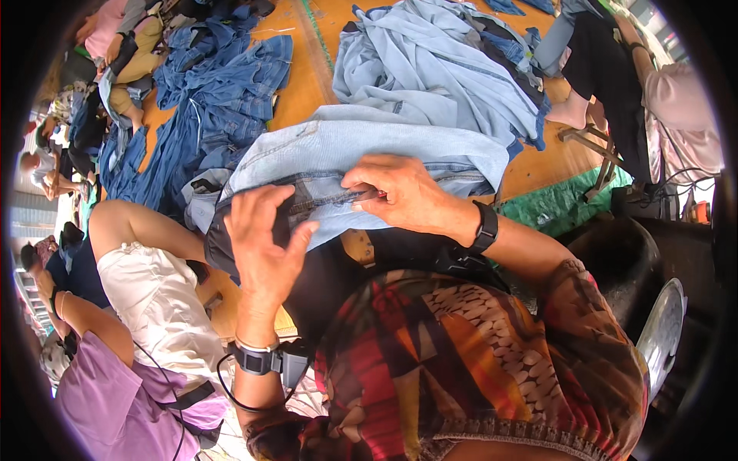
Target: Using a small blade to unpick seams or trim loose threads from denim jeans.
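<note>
A pale blue denim garment (300,146) lies across my lap and the near edge of the work surface, with its seam side and a dark panel showing. My left hand (265,238) rests over the dark cloth at its left end, fingers spread and thumb apart. Over the middle seam, my right hand (407,192) is closed in a pinch. Something small and dark shows between its fingertips, too little of it visible to name. The denim bunches up just beyond both hands.
Beyond is a heap of light blue denim (415,61); dark blue denim (207,100) piles up at left on the orange wooden surface (304,84). People sit close on my left and far right. A green sheet (565,203) and a round metal object (665,330) are at right.
</note>
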Available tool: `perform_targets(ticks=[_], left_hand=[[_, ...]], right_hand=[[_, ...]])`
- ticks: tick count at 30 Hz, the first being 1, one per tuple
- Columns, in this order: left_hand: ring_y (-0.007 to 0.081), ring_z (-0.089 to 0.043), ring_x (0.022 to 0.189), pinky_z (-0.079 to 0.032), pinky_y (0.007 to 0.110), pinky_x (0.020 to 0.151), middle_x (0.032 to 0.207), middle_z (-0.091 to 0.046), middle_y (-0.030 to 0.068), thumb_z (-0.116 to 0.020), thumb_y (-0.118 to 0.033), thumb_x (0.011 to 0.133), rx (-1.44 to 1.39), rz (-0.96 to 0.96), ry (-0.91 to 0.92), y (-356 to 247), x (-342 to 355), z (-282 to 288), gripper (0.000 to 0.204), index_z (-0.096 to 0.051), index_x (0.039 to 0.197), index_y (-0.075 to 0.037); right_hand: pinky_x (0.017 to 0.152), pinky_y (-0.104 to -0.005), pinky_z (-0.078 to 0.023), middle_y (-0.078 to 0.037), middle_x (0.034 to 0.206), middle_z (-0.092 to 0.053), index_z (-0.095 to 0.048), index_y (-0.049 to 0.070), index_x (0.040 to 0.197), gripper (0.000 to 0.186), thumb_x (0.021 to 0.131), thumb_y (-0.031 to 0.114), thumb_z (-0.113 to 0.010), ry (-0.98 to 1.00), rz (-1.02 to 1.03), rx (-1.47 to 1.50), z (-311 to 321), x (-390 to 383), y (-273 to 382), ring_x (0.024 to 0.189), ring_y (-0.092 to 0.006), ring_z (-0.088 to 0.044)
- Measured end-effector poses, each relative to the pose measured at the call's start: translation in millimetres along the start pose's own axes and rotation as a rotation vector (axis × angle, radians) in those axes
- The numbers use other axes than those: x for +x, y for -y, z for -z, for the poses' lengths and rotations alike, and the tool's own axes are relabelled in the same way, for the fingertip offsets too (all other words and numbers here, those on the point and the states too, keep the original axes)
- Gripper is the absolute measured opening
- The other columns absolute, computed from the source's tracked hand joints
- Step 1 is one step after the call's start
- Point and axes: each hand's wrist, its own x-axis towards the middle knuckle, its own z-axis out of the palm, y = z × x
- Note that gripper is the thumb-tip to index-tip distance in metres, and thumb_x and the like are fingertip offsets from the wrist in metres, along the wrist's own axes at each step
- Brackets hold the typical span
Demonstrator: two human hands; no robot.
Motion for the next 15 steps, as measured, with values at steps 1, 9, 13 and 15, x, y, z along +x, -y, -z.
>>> perform_targets(ticks=[1, 9, 13, 15], left_hand=[[0.0255, -0.052, 0.096, -0.035, 0.037, 0.085, 0.099, -0.056, 0.0081, -0.074, -0.005, 0.062, -0.037, 0.068, 0.007, -2, -12, -5, 0.051, -0.058, 0.109, -0.009], [0.0261, -0.052, 0.096, -0.036, 0.038, 0.083, 0.095, -0.056, 0.0062, -0.064, 0.005, 0.058, -0.023, 0.026, -0.142, 8, -30, -19, 0.030, -0.059, 0.085, -0.007], [0.0294, -0.050, 0.107, -0.035, 0.041, 0.084, 0.104, -0.057, 0.0077, -0.067, 0.001, 0.058, 0.069, -0.114, 0.061, 7, -28, -5, 0.021, -0.054, 0.071, -0.007], [0.0295, -0.050, 0.108, -0.035, 0.041, 0.084, 0.107, -0.057, 0.0080, -0.069, -0.002, 0.058, 0.069, -0.072, 0.036, 10, -31, -1, 0.020, -0.053, 0.069, -0.007]], right_hand=[[0.061, -0.0294, -0.052, -0.006, 0.088, -0.059, -0.058, 0.003, 0.095, 0.028, 0.069, -0.002, -0.068, -0.009, 0.049, -0.016, -4, 2, 1, 0.075, -0.0215, -0.062], [0.060, -0.0290, -0.052, -0.006, 0.089, -0.059, -0.058, 0.004, 0.093, 0.030, 0.066, -0.006, -0.066, -0.029, 0.175, -0.038, -18, 6, 5, 0.074, -0.0202, -0.062], [0.058, -0.0271, -0.052, -0.006, 0.089, -0.058, -0.059, 0.003, 0.093, 0.029, 0.067, -0.005, -0.068, 0.003, 0.095, 0.044, -17, 7, 6, 0.072, -0.0179, -0.061], [0.058, -0.0268, -0.052, -0.006, 0.089, -0.058, -0.059, 0.003, 0.093, 0.029, 0.067, -0.005, -0.068, -0.008, 0.079, 0.077, -16, 7, 6, 0.072, -0.0177, -0.061]])
